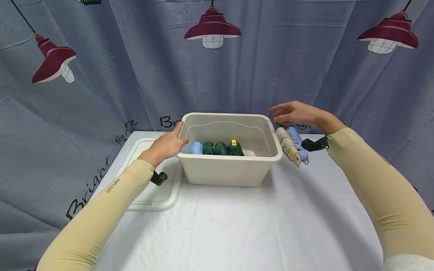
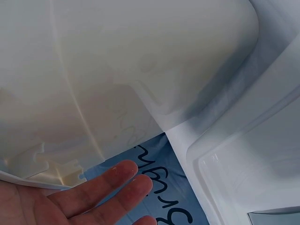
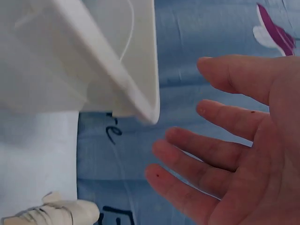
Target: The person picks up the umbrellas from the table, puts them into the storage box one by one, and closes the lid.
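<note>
A white plastic storage bin (image 1: 223, 171) stands on the table. My left hand (image 1: 167, 145) rests at its left rim, the thumb over the edge; in the left wrist view straight fingers (image 2: 117, 197) lie along the outer wall. Inside the bin are a light blue roll (image 1: 196, 148) and several dark green rolls (image 1: 221, 149), one with a yellow tag. My right hand (image 1: 296, 113) hovers empty beyond the right rim, fingers spread and slightly bent. Below it a beige roll (image 1: 287, 145) and a blue roll (image 1: 297, 143), like folded umbrellas with end loops, lie side by side.
The bin's white lid (image 1: 157, 192) lies flat on the table at the left, partly under my left forearm. A white cloth covers the table (image 1: 237, 226). Behind hangs a blue-grey curtain (image 1: 271, 67) printed with red lamps and lettering.
</note>
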`<state>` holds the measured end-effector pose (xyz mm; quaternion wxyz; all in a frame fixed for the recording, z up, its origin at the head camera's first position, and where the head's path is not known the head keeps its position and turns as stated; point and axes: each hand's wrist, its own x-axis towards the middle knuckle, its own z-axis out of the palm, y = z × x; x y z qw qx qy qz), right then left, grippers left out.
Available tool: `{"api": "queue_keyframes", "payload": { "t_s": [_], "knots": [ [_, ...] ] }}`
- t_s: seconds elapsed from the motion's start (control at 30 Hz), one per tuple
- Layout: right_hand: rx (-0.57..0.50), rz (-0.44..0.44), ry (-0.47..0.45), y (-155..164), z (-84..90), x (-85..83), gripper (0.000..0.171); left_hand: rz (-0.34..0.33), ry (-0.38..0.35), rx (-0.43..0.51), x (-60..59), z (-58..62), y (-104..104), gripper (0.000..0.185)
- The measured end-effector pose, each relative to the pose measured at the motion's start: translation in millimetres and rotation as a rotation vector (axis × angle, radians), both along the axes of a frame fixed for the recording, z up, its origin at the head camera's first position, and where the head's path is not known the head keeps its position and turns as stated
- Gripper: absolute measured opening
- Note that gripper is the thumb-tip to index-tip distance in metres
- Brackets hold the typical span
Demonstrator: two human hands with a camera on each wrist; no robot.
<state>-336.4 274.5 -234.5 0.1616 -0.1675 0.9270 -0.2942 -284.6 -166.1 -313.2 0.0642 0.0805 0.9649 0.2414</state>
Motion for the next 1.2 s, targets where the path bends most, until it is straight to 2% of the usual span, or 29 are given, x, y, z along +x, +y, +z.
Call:
{"api": "queue_keyframes", "payload": {
  "t_s": [0.53,0.7,0.97,1.2],
  "knots": [
    [-0.021,-0.141,0.02,40.6,-27.9,-15.1,0.072,-0.003,0.005,0.016,-0.1,0.0,0.0,0.078],
    [-0.071,-0.195,-0.013,49.3,-38.7,-22.0,0.076,-0.002,-0.001,0.014,-1.5,-1.2,-0.1,0.078],
    [-0.104,-0.277,-0.044,63.5,-62.5,-32.1,0.081,-0.003,-0.006,0.02,-1.7,-2.1,-0.7,0.078],
    [-0.104,-0.369,-0.063,77.0,-85.4,-36.9,0.078,0.0,-0.002,0.008,-4.0,-3.7,-0.4,0.078]
  ]
}}
